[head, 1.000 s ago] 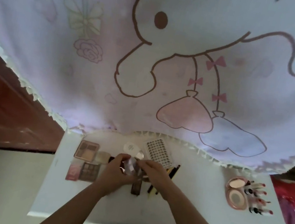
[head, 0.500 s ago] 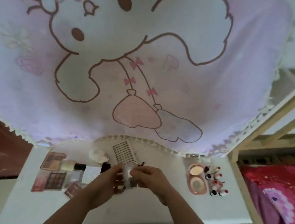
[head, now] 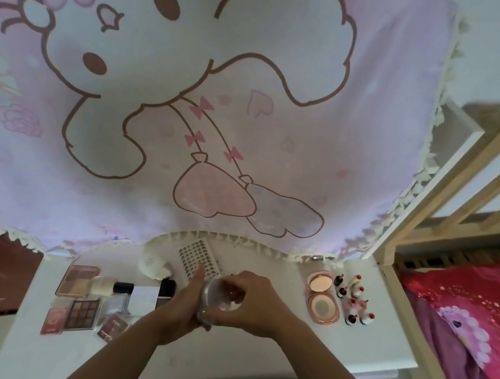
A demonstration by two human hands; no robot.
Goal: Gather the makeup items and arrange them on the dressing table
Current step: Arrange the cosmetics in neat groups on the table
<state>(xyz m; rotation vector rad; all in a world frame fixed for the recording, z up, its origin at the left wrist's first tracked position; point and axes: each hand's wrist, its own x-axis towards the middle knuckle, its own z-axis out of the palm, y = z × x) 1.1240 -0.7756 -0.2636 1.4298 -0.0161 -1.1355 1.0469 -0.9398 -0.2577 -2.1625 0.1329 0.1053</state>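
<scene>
Holding a small clear round container (head: 216, 297) between both hands above the middle of the white dressing table (head: 246, 352), we have the left hand (head: 185, 301) wrapped around its left side and underside, thumb raised along its edge, fingers curled closed against it. Our right hand (head: 246, 305) covers it from the right and above, fingertips (head: 233, 288) bent down onto its rim, so both grips are closed on the same container; whether it touches the table we cannot tell. Behind the hands lies a sheet of false lashes (head: 198, 258), partly hidden by the left thumb, and just beside it a pale round compact (head: 153, 267). To the left, eyeshadow palettes (head: 79, 296) and small boxes sit close together near the table's edge. Well apart on the right, an open pink powder compact (head: 323, 297) lies flat, with a cluster of small red-capped bottles (head: 354, 299) standing just beside it. A pink cartoon-print cloth (head: 191, 95) hangs behind the table, its fringe reaching the back edge.
</scene>
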